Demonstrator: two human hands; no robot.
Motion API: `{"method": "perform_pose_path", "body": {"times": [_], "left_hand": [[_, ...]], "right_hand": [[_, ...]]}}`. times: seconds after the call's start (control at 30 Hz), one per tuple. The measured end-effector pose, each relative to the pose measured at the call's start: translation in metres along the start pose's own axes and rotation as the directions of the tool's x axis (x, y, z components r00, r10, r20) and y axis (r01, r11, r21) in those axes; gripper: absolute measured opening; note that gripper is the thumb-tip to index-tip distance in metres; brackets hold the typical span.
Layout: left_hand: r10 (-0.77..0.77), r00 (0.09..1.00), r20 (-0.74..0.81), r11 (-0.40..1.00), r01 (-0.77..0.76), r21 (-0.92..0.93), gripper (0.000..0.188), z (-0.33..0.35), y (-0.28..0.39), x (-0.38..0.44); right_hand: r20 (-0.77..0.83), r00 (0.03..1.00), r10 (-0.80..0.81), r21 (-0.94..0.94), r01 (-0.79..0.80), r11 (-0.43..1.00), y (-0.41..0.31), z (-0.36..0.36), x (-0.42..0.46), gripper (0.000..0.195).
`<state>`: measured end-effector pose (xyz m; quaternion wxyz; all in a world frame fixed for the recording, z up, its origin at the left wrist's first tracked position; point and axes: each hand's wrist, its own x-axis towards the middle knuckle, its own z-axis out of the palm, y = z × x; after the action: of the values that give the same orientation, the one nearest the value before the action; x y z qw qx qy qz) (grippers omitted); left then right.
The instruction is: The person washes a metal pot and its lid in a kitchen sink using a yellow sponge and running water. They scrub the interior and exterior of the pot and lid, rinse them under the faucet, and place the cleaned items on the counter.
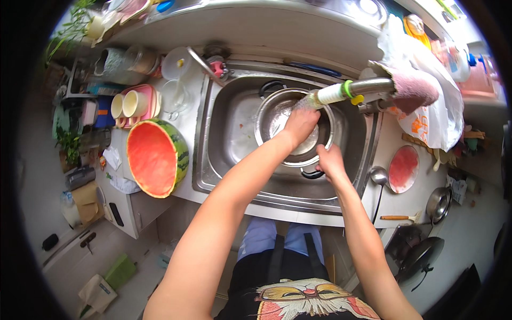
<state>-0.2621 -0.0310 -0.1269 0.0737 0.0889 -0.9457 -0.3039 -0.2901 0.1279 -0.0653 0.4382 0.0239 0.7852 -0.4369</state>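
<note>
A stainless steel pot (260, 130) with two black handles stands in the metal sink (228, 140). Water sprays into it from the white nozzle of the faucet (331, 94). My left hand (301, 123) is over the inside of the pot, under the spray; its fingertips are partly hidden, so I cannot tell whether it holds anything. With its thumb at the rim, my right hand (331, 162) grips the pot's near right edge beside the lower black handle (312, 173).
Left of the sink lies a hollowed watermelon half (154, 158), near two cream mugs (135, 104). At the right are a ladle (379, 176), a plate with red residue (404, 168), a wooden-handled brush (396, 218) and a white plastic bag (436, 108). A blue-handled tool lies behind the sink.
</note>
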Motion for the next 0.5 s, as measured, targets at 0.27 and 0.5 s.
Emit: {"method": "perform_pose_path", "body": {"times": [0.27, 0.5], "left_hand": [[-0.205, 0.888, 0.411, 0.929, 0.045, 0.367, 0.017, -0.013, -0.037, -0.021], [-0.328, 0.915, 0.237, 0.824, 0.400, -0.402, 0.033, 0.033, 0.031, -0.033]], "right_hand": [[-0.084, 0.991, -0.103, -0.025, 0.101, 0.995, -0.004, -0.011, 0.014, 0.019], [-0.094, 0.982, -0.164, -0.075, 0.157, 0.985, 0.002, -0.035, 0.022, 0.021]]}}
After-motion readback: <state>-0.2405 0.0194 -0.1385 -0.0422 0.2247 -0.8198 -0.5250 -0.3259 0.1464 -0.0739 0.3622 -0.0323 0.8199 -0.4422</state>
